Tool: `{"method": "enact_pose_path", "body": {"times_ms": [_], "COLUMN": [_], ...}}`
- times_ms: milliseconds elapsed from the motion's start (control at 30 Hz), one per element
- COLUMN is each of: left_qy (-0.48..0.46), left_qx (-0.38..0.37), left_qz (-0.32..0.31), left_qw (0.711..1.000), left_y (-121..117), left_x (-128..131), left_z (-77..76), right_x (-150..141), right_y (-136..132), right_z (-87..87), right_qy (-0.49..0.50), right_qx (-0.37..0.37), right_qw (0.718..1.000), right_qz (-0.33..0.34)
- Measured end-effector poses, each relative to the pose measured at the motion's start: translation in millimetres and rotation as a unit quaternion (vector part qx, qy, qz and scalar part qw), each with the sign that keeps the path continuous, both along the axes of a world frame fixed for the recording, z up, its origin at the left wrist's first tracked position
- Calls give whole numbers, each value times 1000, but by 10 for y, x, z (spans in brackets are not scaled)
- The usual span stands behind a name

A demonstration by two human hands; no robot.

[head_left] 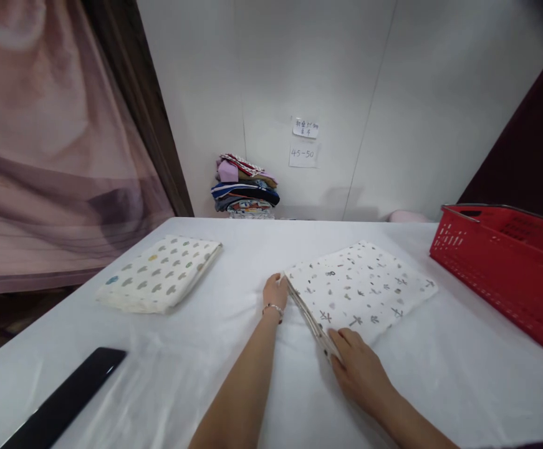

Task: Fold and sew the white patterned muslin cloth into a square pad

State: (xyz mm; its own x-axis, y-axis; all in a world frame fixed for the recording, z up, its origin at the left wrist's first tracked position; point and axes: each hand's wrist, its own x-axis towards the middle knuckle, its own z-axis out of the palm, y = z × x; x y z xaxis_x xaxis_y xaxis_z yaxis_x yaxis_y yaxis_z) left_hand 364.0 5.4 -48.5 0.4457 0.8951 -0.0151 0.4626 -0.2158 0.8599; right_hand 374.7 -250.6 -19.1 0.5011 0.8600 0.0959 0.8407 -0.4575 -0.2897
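Note:
A white cloth (pixel 360 287) with small grey prints lies folded in layers on the white table, right of the middle. My left hand (pixel 275 292), with a bracelet at the wrist, is closed on its left corner. At the near corner, my right hand (pixel 358 365) grips the layered edge, thumb below and fingers on top. The stacked layers show along the side between my two hands. To the left lies another folded cloth (pixel 159 274), cream with grey cactus-like prints and a few coloured ones; neither hand touches it.
A red plastic basket (pixel 495 262) stands on the table's right side. A long black object (pixel 65 399) lies at the near left. Behind the far edge is a pile of folded fabrics (pixel 245 187) by the wall. Pink curtain (pixel 56 137) hangs at left.

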Motion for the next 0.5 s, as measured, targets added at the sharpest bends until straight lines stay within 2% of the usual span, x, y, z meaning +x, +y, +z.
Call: {"method": "enact_pose_path", "body": {"times_ms": [200,333,500], "left_qy": [94,108,98], "left_qx": [6,12,3], "left_qz": [-37,-41,-39], "left_qw": [995,993,994], "left_y": [163,174,122], "left_x": [199,247,241], "left_z": [190,215,245], "right_x": [26,33,32], "right_y": [17,11,-62], "right_z": [-14,0,134], "right_qy": [11,32,34], "right_qx": [-26,-45,-34], "right_qw": [999,997,998], "right_qz": [-45,-54,-47]}}
